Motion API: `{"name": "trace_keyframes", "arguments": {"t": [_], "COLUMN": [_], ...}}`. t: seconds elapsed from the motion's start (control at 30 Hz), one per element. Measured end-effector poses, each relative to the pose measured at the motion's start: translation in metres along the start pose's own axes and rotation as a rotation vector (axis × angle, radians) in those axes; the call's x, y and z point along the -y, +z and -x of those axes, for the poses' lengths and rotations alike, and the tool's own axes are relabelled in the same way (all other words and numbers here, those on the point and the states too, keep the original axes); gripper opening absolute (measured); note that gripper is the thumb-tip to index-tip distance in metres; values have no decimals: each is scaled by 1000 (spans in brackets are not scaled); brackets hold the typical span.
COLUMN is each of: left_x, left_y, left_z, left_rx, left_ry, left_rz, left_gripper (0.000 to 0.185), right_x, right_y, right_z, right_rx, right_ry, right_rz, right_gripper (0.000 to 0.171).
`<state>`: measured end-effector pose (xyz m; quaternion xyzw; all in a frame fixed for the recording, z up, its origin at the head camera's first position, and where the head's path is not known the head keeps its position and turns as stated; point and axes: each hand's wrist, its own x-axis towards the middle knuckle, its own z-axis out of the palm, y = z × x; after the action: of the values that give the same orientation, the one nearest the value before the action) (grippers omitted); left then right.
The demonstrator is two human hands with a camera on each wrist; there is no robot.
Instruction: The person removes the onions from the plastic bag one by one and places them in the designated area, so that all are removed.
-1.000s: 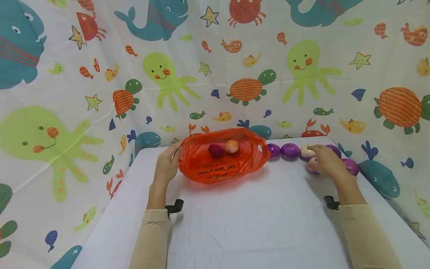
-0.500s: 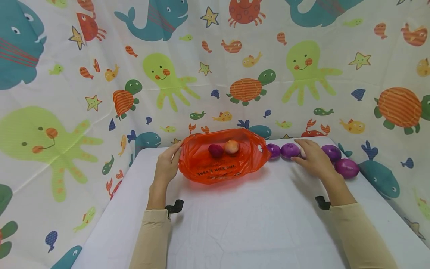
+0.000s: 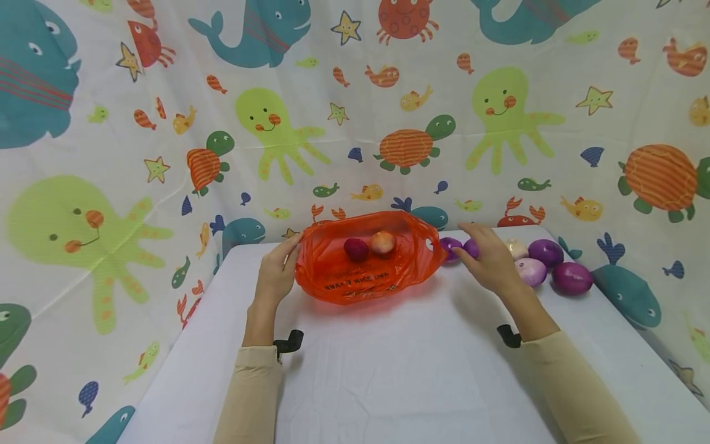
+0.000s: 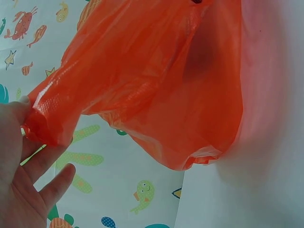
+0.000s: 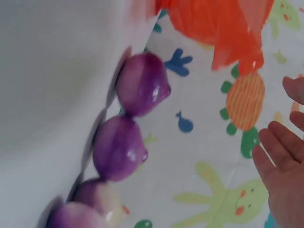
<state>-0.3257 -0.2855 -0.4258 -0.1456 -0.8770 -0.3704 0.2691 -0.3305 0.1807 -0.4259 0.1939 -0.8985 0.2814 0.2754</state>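
My left hand (image 3: 276,271) pinches the left edge of a red plastic bag (image 3: 322,265); the left wrist view shows the bag's corner (image 4: 52,109) between thumb and fingers. Inside the bag, one dark round onion (image 3: 355,249) and one pale onion (image 3: 382,242) show. My right hand (image 3: 490,265) holds nothing, its fingers spread above the table near the bag's right end. Beneath and behind it sit two purple onions (image 5: 142,84), partly covered by the hand in the head view.
On the right side of the white table (image 3: 399,364) is a cluster: a whitish onion (image 3: 516,248), a pale purple onion (image 3: 530,272) and two dark purple onions (image 3: 572,279). A curtain (image 3: 355,80) printed with sea animals hangs behind the table.
My right hand has moved left from the onion cluster toward the bag, leaving the pale onions uncovered. The left hand and the bag stay in place.
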Motion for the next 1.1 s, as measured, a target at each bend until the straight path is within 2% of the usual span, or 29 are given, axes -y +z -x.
{"name": "trace_keyframes", "arguments": {"t": [0.13,0.23,0.43,0.6,0.87,1.1], "left_x": [1,2,2,1,2,1], "left_y": [0,1,1,1,1,2], "left_z": [1,1,1,0,0,-1], "left_rx": [-1,3,5,2,-1,10], "left_ry": [-7,-15,-18,-10,-13,-22], "left_rz": [-3,-6,-11,-6,-5,4], "left_gripper": [42,42,42,42,42,42], "right_x": [18,31,53,64,75,78], "right_y": [13,22,37,50,74,92], "right_z": [-5,-11,-24,-33,-49,-60], "right_rx": [-14,13,173,285,379,463], "right_ry": [-70,-112,-169,-174,-203,-185], "right_rz": [-37,-82,-132,-102,-93,-25], "right_gripper": [56,55,61,65,66,67]}}
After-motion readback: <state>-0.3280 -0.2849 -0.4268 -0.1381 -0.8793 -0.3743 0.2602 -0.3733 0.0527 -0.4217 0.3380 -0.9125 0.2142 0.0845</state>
